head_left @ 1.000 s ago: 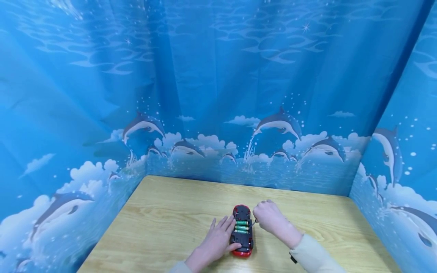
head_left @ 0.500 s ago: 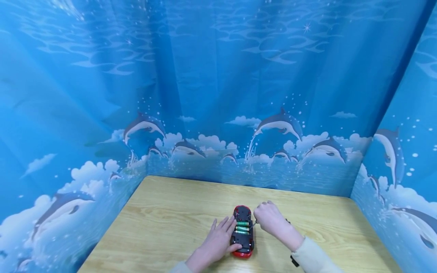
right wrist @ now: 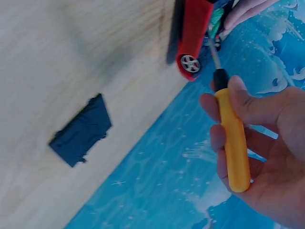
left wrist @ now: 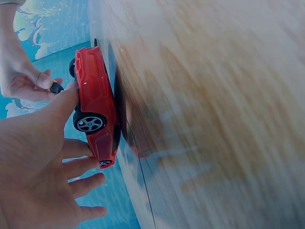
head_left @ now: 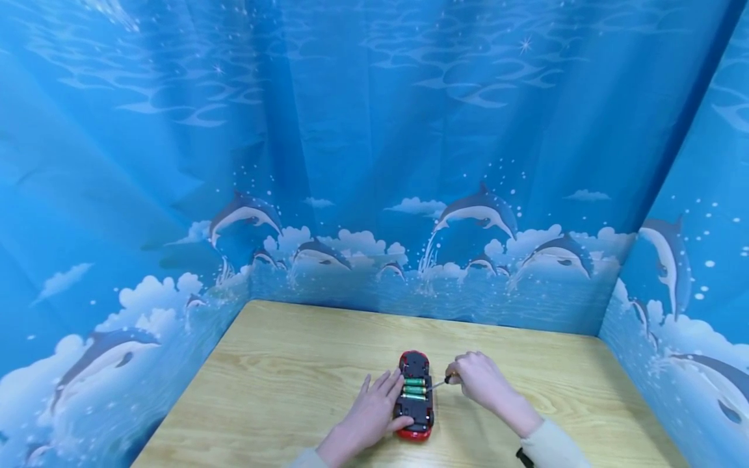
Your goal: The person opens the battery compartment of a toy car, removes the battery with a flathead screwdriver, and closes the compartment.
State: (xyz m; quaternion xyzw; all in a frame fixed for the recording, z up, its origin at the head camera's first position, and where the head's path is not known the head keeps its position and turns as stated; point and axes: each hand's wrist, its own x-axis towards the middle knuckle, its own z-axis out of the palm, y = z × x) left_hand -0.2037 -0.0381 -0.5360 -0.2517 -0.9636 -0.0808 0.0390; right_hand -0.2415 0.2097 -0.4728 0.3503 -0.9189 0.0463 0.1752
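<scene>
A red toy car (head_left: 416,411) lies upside down on the table, its black underside up and several green batteries (head_left: 415,390) showing in its compartment. My left hand (head_left: 370,411) rests on the car's left side, fingers straight and spread, with the thumb over the underside near one end. In my right hand (head_left: 484,382) is a screwdriver (right wrist: 233,138) with a yellow handle and black collar, gripped between thumb and curled fingers. Its metal shaft points left, and the tip reaches the batteries; exact contact is too small to tell.
A black plastic battery cover (right wrist: 82,131) lies on the table, seen in the right wrist view. The wooden table (head_left: 304,370) is bordered by blue dolphin-print curtains (head_left: 374,162) at the back and sides.
My right hand has moved a little to the right, away from the car, and the screwdriver now lies at a lower slant with more of it showing. The left hand and car stay put.
</scene>
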